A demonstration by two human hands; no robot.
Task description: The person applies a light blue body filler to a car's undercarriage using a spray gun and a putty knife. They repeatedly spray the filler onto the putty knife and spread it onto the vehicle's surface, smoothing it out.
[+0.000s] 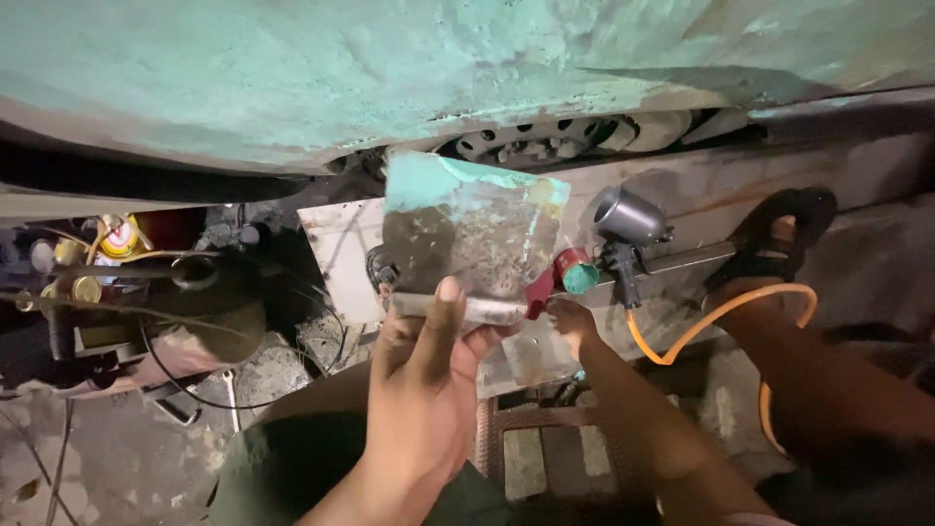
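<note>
The left hand [424, 380] is closed on the lower edge of a rusty metal sheet [472, 239] with green paint – held upright before the car body [292, 78] – while the right hand [573, 319] touches its corner with bent fingers, so the step seems to be checking the piece, which next calls for a steady two-handed grip.

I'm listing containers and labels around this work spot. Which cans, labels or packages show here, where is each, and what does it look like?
Labelled can: far left among dark clutter, round, yellow with red and white label.
Small can: right of the metal sheet held by the left hand, cylindrical, red body, teal end, near the right hand.
No signs or screens show.
</note>
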